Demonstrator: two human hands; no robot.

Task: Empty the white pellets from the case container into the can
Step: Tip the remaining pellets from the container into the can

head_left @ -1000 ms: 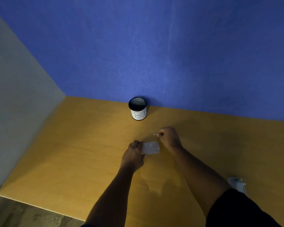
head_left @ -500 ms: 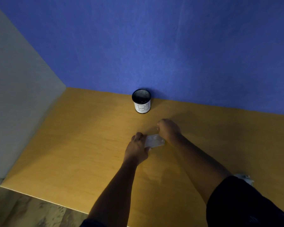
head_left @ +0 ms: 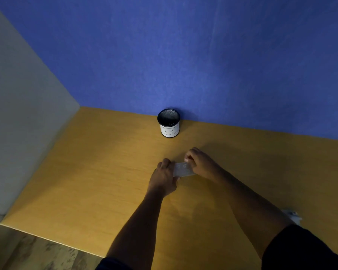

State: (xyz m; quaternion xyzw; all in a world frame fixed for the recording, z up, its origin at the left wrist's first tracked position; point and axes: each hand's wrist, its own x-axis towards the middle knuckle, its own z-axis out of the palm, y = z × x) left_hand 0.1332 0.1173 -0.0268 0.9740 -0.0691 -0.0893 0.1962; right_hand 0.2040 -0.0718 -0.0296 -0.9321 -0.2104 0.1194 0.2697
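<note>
A small clear plastic case container [head_left: 182, 169] lies on the wooden table [head_left: 98, 172] between my hands. My left hand [head_left: 164, 177] grips its left end. My right hand [head_left: 200, 162] pinches its upper right corner with curled fingers. Two small white pellets show faintly through the case. The can [head_left: 168, 123] is a black mesh cup with a white label marked "B1". It stands upright against the blue wall, behind and slightly left of the case. A few pale specks lie inside it.
A blue wall [head_left: 203, 65] closes off the back of the table and a grey panel [head_left: 18, 114] the left side. A small white object [head_left: 293, 216] lies at the right, partly hidden by my right arm. The table's front edge runs at lower left.
A second ago my right hand pinched a white pellet on the table behind the case. It has since come back onto the case's right corner. The left hand kept its hold.
</note>
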